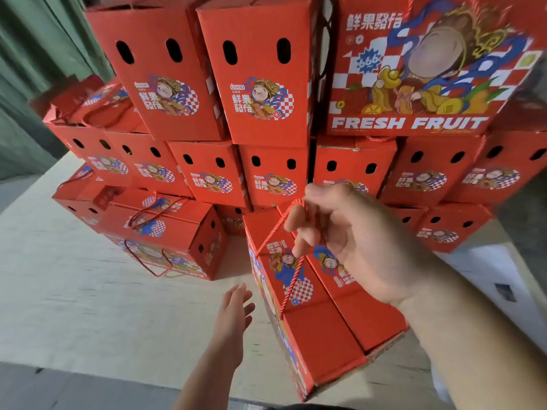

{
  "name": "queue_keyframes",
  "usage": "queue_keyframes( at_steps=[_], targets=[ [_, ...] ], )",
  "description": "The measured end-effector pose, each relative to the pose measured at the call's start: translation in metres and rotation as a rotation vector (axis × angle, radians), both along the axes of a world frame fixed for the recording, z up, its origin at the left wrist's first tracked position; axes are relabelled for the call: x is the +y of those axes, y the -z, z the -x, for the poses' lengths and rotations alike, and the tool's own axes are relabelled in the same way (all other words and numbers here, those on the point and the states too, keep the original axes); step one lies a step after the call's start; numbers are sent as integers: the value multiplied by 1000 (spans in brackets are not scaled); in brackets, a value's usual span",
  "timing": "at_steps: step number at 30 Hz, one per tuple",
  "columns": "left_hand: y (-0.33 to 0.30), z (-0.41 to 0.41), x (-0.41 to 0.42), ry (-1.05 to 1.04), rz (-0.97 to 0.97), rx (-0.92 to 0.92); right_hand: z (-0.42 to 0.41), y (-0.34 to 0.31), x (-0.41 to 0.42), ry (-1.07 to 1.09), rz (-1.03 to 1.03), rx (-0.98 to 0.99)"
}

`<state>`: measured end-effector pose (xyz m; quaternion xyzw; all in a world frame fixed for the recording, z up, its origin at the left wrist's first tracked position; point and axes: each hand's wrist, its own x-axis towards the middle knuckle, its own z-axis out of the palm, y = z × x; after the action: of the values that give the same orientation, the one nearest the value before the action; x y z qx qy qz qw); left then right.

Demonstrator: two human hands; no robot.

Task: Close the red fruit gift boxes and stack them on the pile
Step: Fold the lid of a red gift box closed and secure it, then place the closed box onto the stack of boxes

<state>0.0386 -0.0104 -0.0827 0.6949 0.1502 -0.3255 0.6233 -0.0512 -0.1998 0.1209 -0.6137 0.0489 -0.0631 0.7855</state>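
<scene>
Head view: closed red cardboard fruit gift box hanging tilted from red twisted rope handle, gripped in curled fingers of right hand. Left hand open, beside box. Step judged: carrying to stacked red box pile. Next: lift onto free spot, steadying underneath.

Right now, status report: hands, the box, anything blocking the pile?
Right hand grips the rope handle, carrying the closed box. Left hand open, beside the box. Pile ahead, path looks clear.
</scene>
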Motion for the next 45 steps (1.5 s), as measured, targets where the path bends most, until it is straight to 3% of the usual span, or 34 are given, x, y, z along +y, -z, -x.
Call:
queue_keyframes(
  at_steps=[3, 6, 12, 15, 18, 22, 25, 30, 33, 36, 38, 40, 42, 45],
  targets=[
    [2, 2, 11, -143, 152, 175, 8, 4, -5, 62, -263, -5],
    [6, 10, 20, -173, 236, 272, 10, 19, -1, 117, -31, 174],
    [2, 5, 39, -262, 109, -26, -4, 2, -3, 19, -18, -67],
    [-1, -4, 44, -188, 165, -44, -4, 18, -3, 109, -105, -38],
    [4, -1, 42, -81, 142, -42, -4, 29, 11, 186, 73, 68],
    [9, -3, 45, -49, 205, -72, -23, 4, 1, -59, 30, -35],
    [-3, -18, 47, -11, 232, -147, -53, -23, -15, -7, -42, -70],
    [-23, -55, 47, 148, 201, -350, -95, -34, -16, -37, 280, -15],
    [-26, -67, 43, 149, 194, -368, -96, -6, -13, 29, 673, 122],
    [-16, -80, 41, 110, 67, -430, -81, 50, -10, 212, 1019, 273],
    [-12, -94, 39, 100, -2, -487, -62, 96, -1, 505, 1017, 345],
    [-10, -109, 32, 170, 7, -494, -45, 131, 8, 690, 825, 570],
    [-13, -128, 17, 289, 36, -433, -37, 156, 11, 718, 672, 767],
    [-20, -154, -7, 396, 64, -227, -41, 162, -13, 726, 829, 1005]
  ],
)
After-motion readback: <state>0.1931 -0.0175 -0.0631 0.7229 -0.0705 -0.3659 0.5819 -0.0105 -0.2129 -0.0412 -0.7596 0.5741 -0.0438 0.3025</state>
